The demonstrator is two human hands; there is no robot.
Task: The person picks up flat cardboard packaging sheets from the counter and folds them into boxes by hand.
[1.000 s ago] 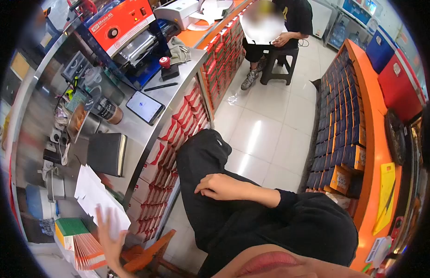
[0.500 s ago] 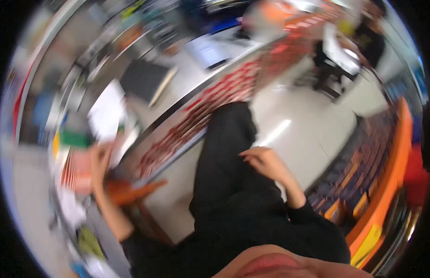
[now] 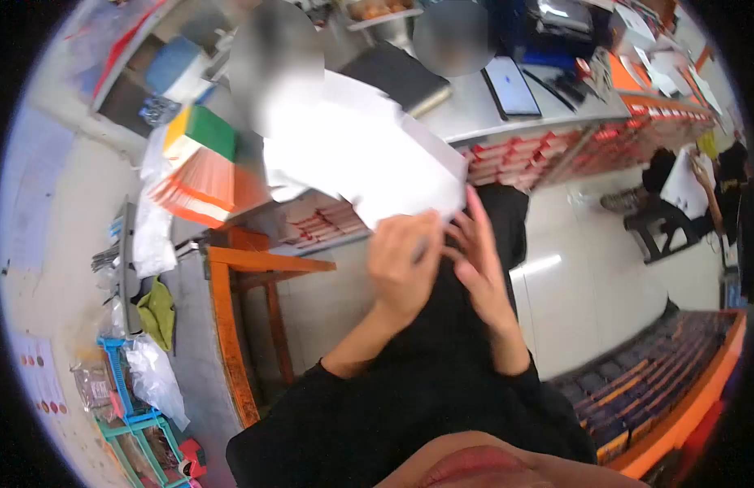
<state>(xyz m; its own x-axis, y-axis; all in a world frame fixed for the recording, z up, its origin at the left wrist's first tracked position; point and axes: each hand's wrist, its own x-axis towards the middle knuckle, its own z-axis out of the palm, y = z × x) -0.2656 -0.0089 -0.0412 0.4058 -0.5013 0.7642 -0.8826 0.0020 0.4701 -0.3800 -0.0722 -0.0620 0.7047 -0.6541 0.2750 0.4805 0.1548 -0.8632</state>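
A large white piece of card with folded flaps (image 3: 369,154) extends in front of me over the counter edge, its upper part blurred. My left hand (image 3: 405,264) is closed on the card's lower edge, fingers curled. My right hand (image 3: 481,272) is just beside it at the card's right corner. Its fingers are stretched and apart, the tips right at the edge. Both hands are over my lap, close together.
On the counter are a black notebook (image 3: 397,77), a phone with a lit screen (image 3: 515,88) and an orange, green and yellow stack (image 3: 202,167). An orange-edged wooden stool (image 3: 271,262) stands left. A rack of dark packets (image 3: 645,390) is right; another person sits far right.
My left hand has gone from the paper pile at the left to my front, bringing the white card. My right hand has come up beside it. The view has turned left.
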